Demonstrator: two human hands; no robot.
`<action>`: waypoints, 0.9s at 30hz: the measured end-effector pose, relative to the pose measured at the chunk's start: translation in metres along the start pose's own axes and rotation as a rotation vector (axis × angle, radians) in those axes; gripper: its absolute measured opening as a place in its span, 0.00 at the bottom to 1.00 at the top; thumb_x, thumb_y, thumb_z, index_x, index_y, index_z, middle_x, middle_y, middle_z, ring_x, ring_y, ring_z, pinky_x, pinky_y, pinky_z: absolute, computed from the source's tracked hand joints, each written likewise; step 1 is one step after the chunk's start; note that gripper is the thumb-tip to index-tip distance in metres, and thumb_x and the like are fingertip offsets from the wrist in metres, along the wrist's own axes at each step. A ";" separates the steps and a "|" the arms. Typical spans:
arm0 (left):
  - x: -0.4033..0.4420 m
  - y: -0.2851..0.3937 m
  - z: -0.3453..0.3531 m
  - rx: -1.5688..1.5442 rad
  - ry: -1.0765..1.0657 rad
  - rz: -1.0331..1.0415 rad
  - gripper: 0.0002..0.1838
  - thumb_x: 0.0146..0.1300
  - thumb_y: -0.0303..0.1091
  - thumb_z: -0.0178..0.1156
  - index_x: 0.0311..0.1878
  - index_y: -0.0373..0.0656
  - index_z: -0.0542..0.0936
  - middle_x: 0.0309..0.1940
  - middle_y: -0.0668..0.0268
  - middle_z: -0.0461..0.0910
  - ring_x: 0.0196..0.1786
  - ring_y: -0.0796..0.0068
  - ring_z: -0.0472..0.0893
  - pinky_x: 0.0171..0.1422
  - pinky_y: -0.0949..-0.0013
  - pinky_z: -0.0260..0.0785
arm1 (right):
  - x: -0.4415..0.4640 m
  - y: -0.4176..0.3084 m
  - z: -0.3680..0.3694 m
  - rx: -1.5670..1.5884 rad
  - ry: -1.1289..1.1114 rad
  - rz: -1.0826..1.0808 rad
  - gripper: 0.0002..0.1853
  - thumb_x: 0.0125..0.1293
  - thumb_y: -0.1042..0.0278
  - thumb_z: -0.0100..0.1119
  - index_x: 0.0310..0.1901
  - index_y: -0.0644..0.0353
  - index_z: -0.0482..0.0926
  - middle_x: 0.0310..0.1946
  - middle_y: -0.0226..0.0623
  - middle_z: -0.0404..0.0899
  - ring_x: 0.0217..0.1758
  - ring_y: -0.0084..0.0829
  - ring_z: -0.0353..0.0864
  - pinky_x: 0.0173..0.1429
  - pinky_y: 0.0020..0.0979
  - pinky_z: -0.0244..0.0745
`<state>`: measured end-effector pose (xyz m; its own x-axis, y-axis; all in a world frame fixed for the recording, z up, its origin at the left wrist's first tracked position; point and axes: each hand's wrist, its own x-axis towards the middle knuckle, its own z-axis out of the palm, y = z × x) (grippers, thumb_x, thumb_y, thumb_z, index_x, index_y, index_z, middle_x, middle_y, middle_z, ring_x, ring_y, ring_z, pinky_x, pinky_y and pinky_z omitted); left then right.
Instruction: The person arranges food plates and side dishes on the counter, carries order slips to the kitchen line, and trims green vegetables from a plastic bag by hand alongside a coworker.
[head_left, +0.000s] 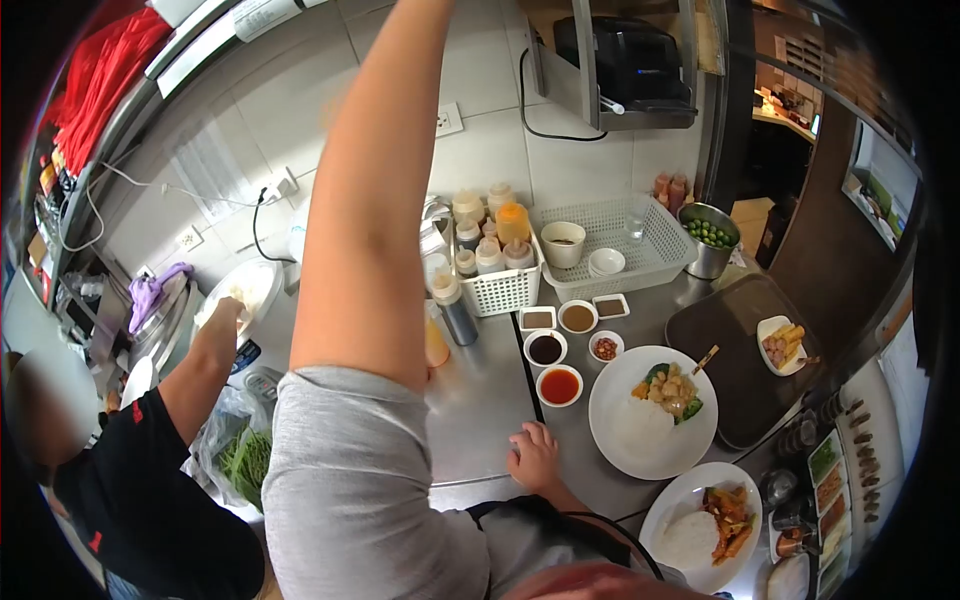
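Observation:
One arm in a grey sleeve reaches straight up past the top edge, so its hand, my left hand, is out of the picture. On the steel counter's front edge rests my right hand (534,458), fingers loosely spread and holding nothing. It lies left of a white plate (620,440) with rice, vegetables and sauced pieces. A second plate (665,535) with rice and a reddish stir-fry is nearer me. Beyond the hand stand small bowls of red sauce (559,386), dark sauce (545,348), brown sauce (578,317) and nuts (605,346).
At left a co-worker in black (160,500) reaches into a white bowl (262,290). Behind the sauces are a basket of bottles (500,292), a grey basket (660,268) and a pot of green fruit (710,255). A dark tray (700,330) holds a small dish (768,350).

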<state>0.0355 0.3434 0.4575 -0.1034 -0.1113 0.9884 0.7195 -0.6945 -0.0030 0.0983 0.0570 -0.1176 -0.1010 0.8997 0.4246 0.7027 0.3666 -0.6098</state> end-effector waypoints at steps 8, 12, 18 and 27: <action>-0.191 0.027 -0.215 -0.055 -1.194 -0.136 0.24 0.52 0.40 0.56 0.53 0.44 0.67 0.43 0.51 0.70 0.44 0.53 0.72 0.48 0.61 0.66 | -0.002 0.001 0.004 -0.042 -0.025 0.001 0.11 0.44 0.68 0.56 0.34 0.55 0.75 0.47 0.40 0.67 0.56 0.41 0.62 0.53 0.42 0.60; -0.279 -0.003 -0.361 -0.010 -1.306 -0.702 0.25 0.52 0.38 0.58 0.53 0.39 0.68 0.48 0.51 0.70 0.50 0.56 0.71 0.51 0.64 0.65 | 0.003 -0.003 -0.003 -0.067 -0.058 -0.014 0.12 0.45 0.68 0.55 0.35 0.55 0.74 0.47 0.40 0.67 0.56 0.41 0.61 0.53 0.43 0.59; -0.383 -0.005 -0.555 0.821 -1.029 -0.951 0.28 0.47 0.40 0.60 0.51 0.37 0.69 0.47 0.46 0.70 0.52 0.50 0.69 0.56 0.59 0.60 | -0.002 0.000 0.006 -0.091 -0.067 -0.002 0.12 0.46 0.67 0.55 0.36 0.54 0.74 0.49 0.40 0.66 0.58 0.41 0.60 0.56 0.42 0.57; -0.280 -0.020 -0.420 -0.073 -0.689 -0.888 0.20 0.54 0.32 0.56 0.50 0.34 0.70 0.41 0.59 0.74 0.42 0.72 0.74 0.48 0.71 0.65 | -0.019 -0.012 0.014 -0.237 -0.168 0.023 0.18 0.51 0.64 0.54 0.46 0.53 0.72 0.57 0.44 0.61 0.64 0.45 0.52 0.64 0.45 0.47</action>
<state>-0.2382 0.0895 0.1168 -0.1411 0.8437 0.5179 0.5354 -0.3749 0.7568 0.0818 0.0384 -0.1273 -0.1851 0.9409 0.2836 0.8489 0.2984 -0.4363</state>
